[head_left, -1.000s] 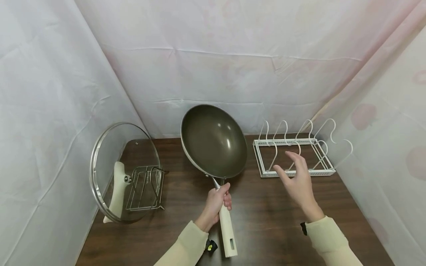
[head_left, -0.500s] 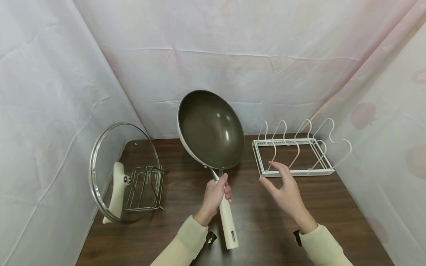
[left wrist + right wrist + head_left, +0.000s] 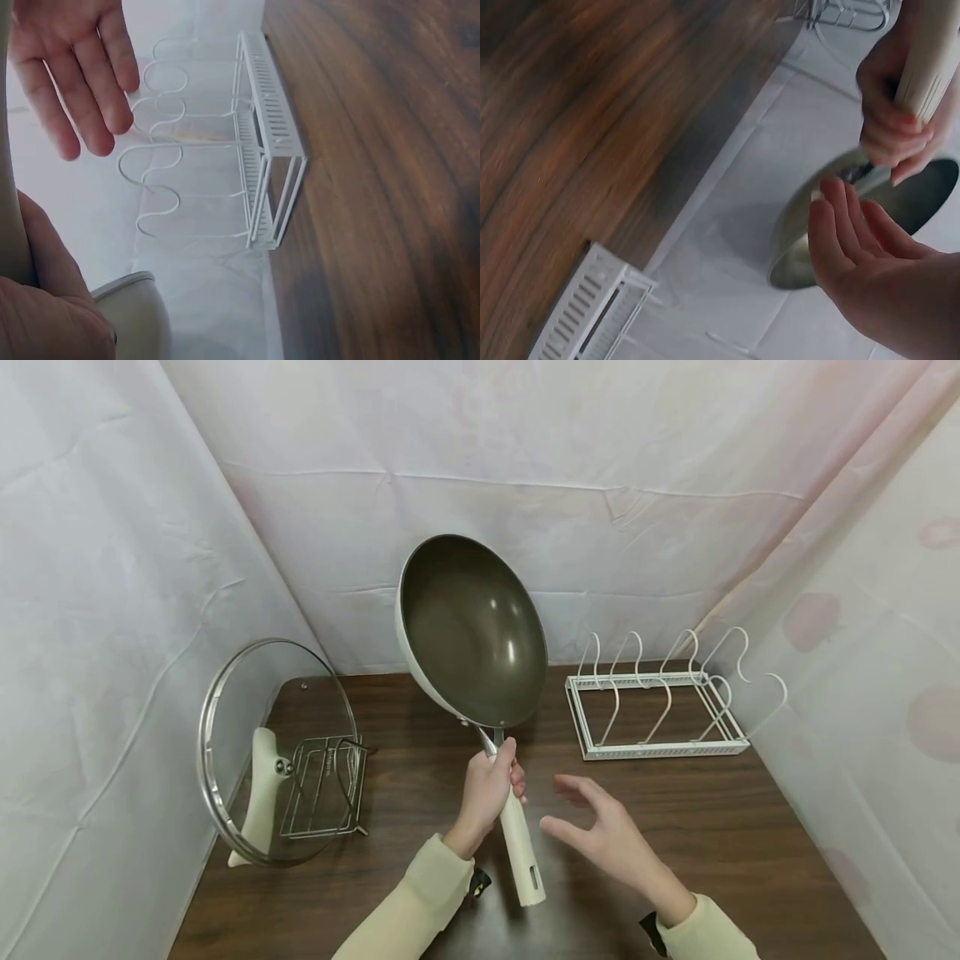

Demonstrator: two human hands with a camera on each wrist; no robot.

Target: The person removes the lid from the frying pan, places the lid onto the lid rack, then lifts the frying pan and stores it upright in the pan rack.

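The left hand clenches the cream handle of the wok, raised tilted above the wooden table, while the right hand hovers empty, fingers relaxed, beside the handle, apparently for support.

The pan has a dark, smooth, glossy inside that throws back small highlights; its outer wall is a pale, satin coat, and a short neck of bright bare metal joins it to the handle, which looks like matt cream plastic. The lid is clear glass, glossy, rimmed with a shiny metal band, and carries a matt cream grip. The small stand under it is thin, polished metal wire. The rack is metal wire and perforated strip in a smooth white coat. The table is dark wood grain with a dull sheen. The backdrop is pale, creased, matt sheeting.
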